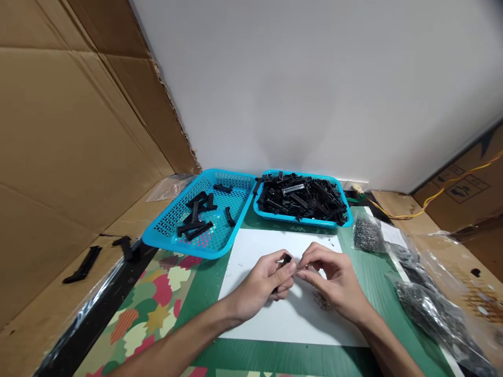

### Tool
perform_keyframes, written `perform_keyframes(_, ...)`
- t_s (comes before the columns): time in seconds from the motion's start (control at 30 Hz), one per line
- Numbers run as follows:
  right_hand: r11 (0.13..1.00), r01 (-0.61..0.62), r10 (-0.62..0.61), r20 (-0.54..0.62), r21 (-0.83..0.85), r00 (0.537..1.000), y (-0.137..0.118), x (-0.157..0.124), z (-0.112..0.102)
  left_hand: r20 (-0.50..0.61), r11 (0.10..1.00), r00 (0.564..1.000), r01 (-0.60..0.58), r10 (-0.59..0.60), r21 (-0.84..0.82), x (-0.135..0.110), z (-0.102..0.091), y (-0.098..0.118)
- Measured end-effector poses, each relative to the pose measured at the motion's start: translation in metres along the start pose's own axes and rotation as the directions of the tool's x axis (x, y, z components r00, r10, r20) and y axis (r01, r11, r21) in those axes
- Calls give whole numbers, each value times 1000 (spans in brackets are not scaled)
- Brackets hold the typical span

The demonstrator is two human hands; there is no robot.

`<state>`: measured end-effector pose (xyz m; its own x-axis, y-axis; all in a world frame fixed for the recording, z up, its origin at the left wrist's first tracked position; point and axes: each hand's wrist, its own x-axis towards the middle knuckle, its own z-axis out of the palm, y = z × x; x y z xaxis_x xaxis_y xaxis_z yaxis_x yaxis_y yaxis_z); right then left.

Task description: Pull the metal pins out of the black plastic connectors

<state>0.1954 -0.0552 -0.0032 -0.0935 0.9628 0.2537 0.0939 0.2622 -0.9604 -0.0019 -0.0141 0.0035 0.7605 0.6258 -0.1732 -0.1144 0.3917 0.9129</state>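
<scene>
My left hand (pixel 271 277) is closed around a small black plastic part (pixel 287 258), mostly hidden by the fingers. Close beside it, my right hand (pixel 330 275) pinches with thumb and forefinger at something too small to make out, near the end of the black part. Both hands are above a white sheet (pixel 251 319). A little pile of tiny metal pieces (pixel 322 301) lies on that sheet, partly beneath my right hand.
Several black parts lie in the left blue basket (pixel 212 254); the right blue basket (pixel 302 222) is heaped with them. Plastic bags of small metal pieces (pixel 369 235) lie at right, near a yellow cable (pixel 428 201). Cardboard (pixel 78 131) walls the left side.
</scene>
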Motion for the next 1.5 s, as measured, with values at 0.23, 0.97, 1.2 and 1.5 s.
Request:
perform_keyframes(0.23, 999, -41, 41, -24, -19, 999, -1, -2, 5, -147, 968, 980, -100, 136, 229, -1, -1, -1)
perform_keyframes(0.97, 932, -268, 223, -196, -246, 955, 6, 7, -14, -106, 413, 958, -13, 265, 911, 2, -16, -2)
perform_keyframes(1.2, 918, -291, 236, -217, -271, 947, 13, 7, -10, 50, 149, 956, -97, 288, 984, 1, -16, -12)
perform_keyframes(1.5, 893, -290, 225, -216, -344, 950, 18, 6, -1, 111, -13, 956, -112, 272, 994, 1, -9, -12)
